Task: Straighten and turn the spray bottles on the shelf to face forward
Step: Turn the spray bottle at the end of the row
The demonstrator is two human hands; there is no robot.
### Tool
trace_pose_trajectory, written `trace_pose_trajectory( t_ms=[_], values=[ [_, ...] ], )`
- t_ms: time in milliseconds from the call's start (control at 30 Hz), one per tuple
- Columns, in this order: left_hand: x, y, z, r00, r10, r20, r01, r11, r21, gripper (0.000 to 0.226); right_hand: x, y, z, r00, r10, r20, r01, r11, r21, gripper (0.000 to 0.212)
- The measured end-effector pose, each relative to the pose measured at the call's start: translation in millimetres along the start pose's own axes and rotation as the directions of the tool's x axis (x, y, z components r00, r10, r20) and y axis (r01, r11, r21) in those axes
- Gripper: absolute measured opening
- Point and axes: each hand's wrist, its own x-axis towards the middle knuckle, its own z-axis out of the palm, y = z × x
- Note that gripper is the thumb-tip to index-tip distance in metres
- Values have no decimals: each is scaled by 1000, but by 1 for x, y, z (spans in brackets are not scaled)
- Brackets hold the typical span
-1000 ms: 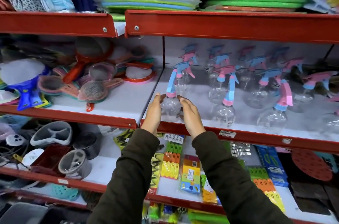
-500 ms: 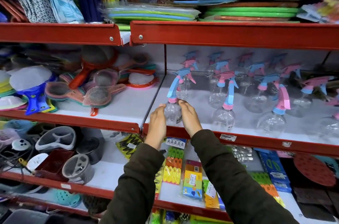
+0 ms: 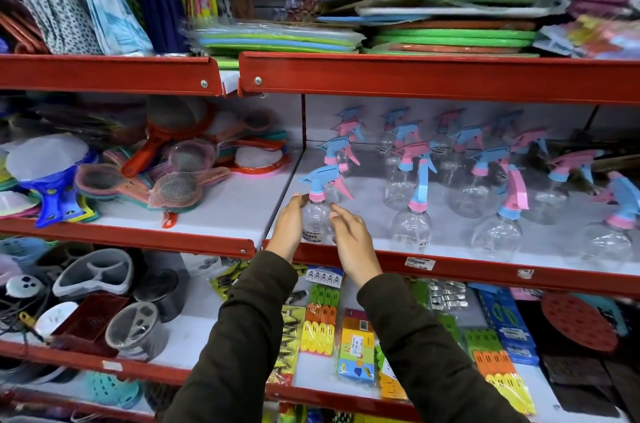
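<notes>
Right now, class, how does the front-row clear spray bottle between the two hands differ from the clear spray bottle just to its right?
The clear bottle between the hands has a blue trigger head on a pink collar; its right neighbour has a blue head with a pink trigger, standing taller. The first has the left hand and right hand beside it; its neighbour stands alone. Both are upright and transparent.

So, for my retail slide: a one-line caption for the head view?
Both hands, left and right, cup a clear spray bottle at the shelf's red front edge.
</notes>
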Motion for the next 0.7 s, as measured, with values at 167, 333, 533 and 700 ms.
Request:
trace_pose_trajectory(
  t_ms=[167, 333, 533, 700],
  values=[
    [2, -4, -2, 999, 25, 23, -26, 999, 45, 36, -3, 1, 1, 1000, 1, -9, -1, 1000, -24, 46],
    [2, -4, -1, 1000, 17, -9, -17, 999, 44, 48, -4, 1, 0, 1000, -5, -6, 5, 1000, -18, 45],
    [-6, -3, -1, 1000, 22, -11, -22, 999, 32, 37, -6, -2, -1, 1000, -9, 1, 9, 1000, 9, 45],
    [-20, -5, 7, 986, 80, -144, -72, 996, 56, 46, -14, -3, -9, 999, -24, -32, 26, 997, 68, 38]
  ],
)
